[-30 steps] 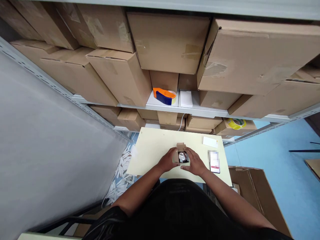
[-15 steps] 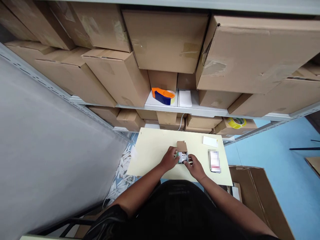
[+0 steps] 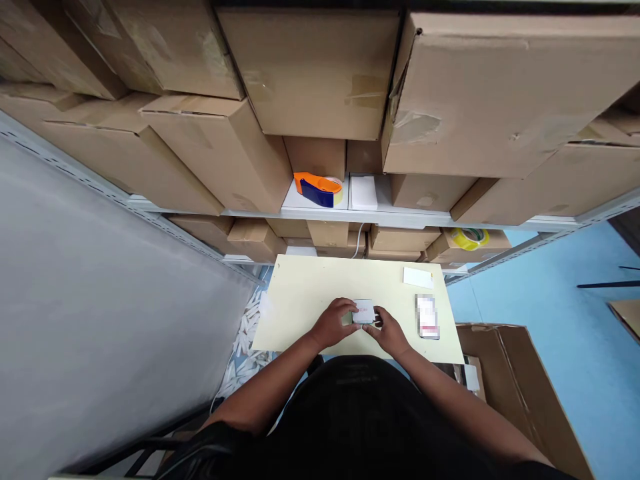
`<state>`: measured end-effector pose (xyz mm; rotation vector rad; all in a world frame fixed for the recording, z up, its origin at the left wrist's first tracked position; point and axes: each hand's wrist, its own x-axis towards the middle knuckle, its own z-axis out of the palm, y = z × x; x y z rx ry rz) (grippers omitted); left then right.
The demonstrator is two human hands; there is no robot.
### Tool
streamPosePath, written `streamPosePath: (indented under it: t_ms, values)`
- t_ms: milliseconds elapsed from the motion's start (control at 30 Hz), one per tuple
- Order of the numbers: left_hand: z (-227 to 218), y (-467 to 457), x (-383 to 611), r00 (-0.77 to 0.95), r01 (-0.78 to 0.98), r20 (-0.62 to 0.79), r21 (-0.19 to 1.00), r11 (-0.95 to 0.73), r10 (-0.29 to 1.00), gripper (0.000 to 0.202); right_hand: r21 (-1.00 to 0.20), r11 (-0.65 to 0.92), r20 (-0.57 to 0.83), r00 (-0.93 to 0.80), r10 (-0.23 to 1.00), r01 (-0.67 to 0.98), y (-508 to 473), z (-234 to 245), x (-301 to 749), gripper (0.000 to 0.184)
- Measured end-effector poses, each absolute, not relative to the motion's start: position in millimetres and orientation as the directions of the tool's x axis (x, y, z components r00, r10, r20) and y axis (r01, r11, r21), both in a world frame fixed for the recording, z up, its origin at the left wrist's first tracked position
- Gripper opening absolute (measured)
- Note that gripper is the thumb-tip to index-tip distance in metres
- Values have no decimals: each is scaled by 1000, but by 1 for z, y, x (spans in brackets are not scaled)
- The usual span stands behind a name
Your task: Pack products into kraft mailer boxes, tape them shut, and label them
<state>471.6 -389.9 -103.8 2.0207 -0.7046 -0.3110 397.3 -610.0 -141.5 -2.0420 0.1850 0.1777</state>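
Observation:
A small box [image 3: 363, 311] with a white top and faint red print is between my two hands, its lid down, above the pale yellow table [image 3: 305, 287]. My left hand [image 3: 334, 323] grips its left side, fingers at the top corner and thumb at the near edge. From the right, my right hand [image 3: 390, 331] holds it with the thumb at the near corner and the fingers along the side. What lies inside is hidden. To the right on the table lie a stack of cards or packets [image 3: 427, 317], partly blurred, and a white slip [image 3: 418, 277].
Shelves of cardboard boxes [image 3: 310, 73] rise behind the table. An orange and blue tape dispenser [image 3: 318, 191] and a white stack [image 3: 363, 193] rest on one. A yellow tape roll [image 3: 470, 238] sits lower right. A large open carton [image 3: 520, 380] stands at right; paper strips [image 3: 247, 333] litter the left floor.
The box stood open with its brown flap raised and contents showing; now its lid is folded down, showing the white printed top. Both hands stay on its sides. The view has shifted slightly.

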Motion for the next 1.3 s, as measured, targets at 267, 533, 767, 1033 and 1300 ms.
streamPosePath:
  t_ms: [267, 533, 767, 1033, 1300]
  values:
    - [-121, -389, 464, 765, -487, 107, 741, -462, -635, 32, -842, -499, -210, 977, -48, -206, -612, -135, 397, 53]
    - [-116, -388, 468, 722, -561, 110, 671, -485, -683, 27, -826, -528, -204, 978, -44, -196, -613, -131, 398, 45]
    - [-124, -389, 461, 699, -573, 108, 676, -463, -707, 25, -872, -421, -251, 967, -51, -249, -613, -137, 400, 37]
    - [-160, -394, 435, 821, 202, -306, 945, -257, -482, 90, -935, -202, -303, 952, 34, -290, -618, -170, 391, 52]
    - [-198, -369, 455, 826, 306, -348, 937, -167, -444, 91, -891, -357, -313, 949, 31, -282, -579, -200, 425, 66]
